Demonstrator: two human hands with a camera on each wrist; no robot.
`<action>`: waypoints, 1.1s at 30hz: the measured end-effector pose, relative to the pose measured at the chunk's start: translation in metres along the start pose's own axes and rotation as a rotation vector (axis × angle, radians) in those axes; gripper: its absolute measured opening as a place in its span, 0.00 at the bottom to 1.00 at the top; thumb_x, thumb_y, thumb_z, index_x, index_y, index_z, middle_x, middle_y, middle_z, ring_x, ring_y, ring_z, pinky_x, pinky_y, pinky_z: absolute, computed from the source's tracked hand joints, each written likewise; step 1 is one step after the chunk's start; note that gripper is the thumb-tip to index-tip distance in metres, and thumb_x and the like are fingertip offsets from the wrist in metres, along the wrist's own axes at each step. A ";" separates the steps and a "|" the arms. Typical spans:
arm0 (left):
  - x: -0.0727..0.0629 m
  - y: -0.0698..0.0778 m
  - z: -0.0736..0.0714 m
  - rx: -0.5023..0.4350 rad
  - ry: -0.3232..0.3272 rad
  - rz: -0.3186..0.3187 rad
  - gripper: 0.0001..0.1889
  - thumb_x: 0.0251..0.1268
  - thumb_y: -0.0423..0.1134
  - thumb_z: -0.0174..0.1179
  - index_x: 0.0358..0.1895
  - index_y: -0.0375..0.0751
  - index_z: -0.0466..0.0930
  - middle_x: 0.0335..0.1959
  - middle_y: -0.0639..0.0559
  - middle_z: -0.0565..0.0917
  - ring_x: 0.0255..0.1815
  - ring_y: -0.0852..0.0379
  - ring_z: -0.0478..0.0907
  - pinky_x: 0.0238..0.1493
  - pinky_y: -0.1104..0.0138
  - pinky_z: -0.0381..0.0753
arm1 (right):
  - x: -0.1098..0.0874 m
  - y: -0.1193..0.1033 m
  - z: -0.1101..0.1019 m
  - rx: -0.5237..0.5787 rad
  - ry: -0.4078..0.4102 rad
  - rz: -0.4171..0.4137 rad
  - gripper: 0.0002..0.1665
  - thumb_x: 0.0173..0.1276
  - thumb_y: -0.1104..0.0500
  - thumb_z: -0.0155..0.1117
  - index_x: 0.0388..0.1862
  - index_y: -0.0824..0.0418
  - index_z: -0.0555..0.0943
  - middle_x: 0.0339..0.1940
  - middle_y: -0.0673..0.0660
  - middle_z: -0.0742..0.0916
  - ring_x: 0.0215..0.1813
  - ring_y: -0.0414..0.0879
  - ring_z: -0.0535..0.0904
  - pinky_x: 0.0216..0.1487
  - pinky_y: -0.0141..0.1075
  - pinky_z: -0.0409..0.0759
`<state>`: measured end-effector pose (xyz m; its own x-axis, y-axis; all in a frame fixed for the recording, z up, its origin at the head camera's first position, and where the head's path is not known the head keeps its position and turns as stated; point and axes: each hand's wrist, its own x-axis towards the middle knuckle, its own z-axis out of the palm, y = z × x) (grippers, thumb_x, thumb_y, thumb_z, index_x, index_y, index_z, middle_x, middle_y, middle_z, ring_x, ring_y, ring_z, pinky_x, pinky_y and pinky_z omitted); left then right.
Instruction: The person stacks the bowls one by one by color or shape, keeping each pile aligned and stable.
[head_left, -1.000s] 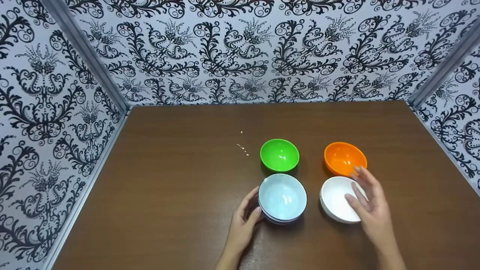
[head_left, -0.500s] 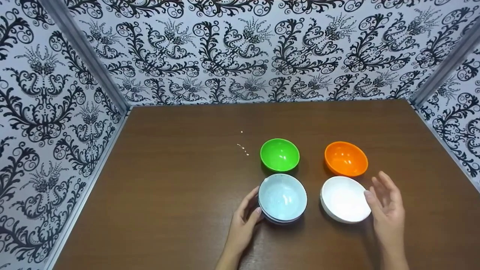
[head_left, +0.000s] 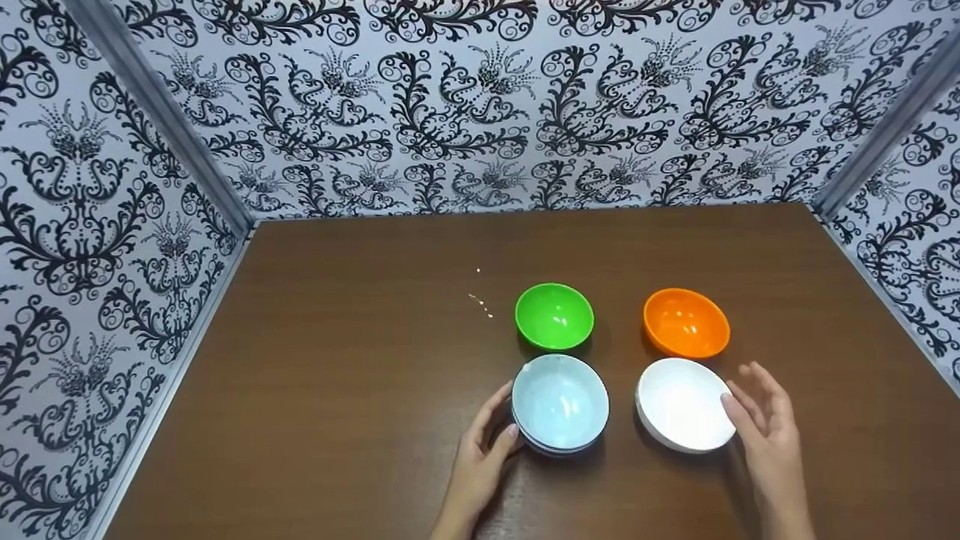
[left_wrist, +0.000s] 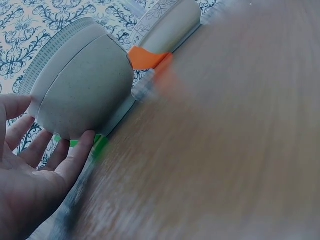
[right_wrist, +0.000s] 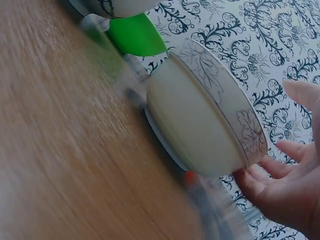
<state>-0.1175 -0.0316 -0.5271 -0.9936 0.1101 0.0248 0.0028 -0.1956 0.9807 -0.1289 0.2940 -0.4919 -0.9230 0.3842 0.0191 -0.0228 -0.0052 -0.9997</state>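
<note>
A stack of pale blue bowls (head_left: 561, 401) stands on the brown table. My left hand (head_left: 480, 457) rests against its left side, with thumb and fingers spread along the wall. In the left wrist view, these fingertips touch the speckled outer wall of the bowl (left_wrist: 85, 85). To the right is a white bowl (head_left: 684, 405), whose outside shows a leaf-patterned band in the right wrist view. My right hand (head_left: 769, 431) is at its right side, thumb right at the rim and the other fingers loosely bent. That hand's fingers are close by the bowl (right_wrist: 195, 120) in the right wrist view.
Behind the pale blue stack sits a green bowl (head_left: 555, 316), and an orange bowl (head_left: 686, 322) sits behind the white one. Small light marks (head_left: 481, 304) dot the table (head_left: 337, 360). Patterned walls (head_left: 495, 112) enclose the back and sides.
My right hand has moved from over the white bowl to its right side, uncovering the inside. The left hand stays at the stack. The head view has shifted slightly.
</note>
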 end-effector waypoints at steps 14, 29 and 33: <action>-0.002 0.001 -0.001 -0.005 -0.020 -0.009 0.29 0.74 0.35 0.55 0.75 0.40 0.62 0.77 0.40 0.64 0.68 0.75 0.67 0.63 0.70 0.79 | 0.009 0.000 -0.013 -0.284 -0.202 0.366 0.49 0.75 0.47 0.58 0.83 0.56 0.44 0.81 0.66 0.56 0.41 0.17 0.73 0.43 0.22 0.82; -0.001 0.000 -0.001 0.018 -0.030 -0.003 0.29 0.74 0.33 0.54 0.75 0.38 0.62 0.76 0.38 0.64 0.67 0.75 0.68 0.61 0.68 0.81 | 0.012 0.009 -0.019 -0.261 -0.208 0.427 0.40 0.76 0.46 0.55 0.79 0.57 0.54 0.74 0.56 0.70 0.43 0.23 0.78 0.48 0.35 0.87; -0.001 0.001 -0.001 0.020 -0.029 -0.009 0.29 0.73 0.33 0.54 0.75 0.38 0.62 0.76 0.39 0.64 0.68 0.75 0.67 0.61 0.67 0.81 | 0.011 0.009 -0.020 -0.243 -0.195 0.415 0.34 0.78 0.50 0.52 0.78 0.58 0.57 0.53 0.40 0.78 0.43 0.28 0.81 0.46 0.36 0.87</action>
<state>-0.1169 -0.0329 -0.5263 -0.9899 0.1402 0.0211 -0.0038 -0.1752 0.9845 -0.1313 0.3164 -0.5008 -0.8902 0.2159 -0.4010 0.4292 0.1027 -0.8974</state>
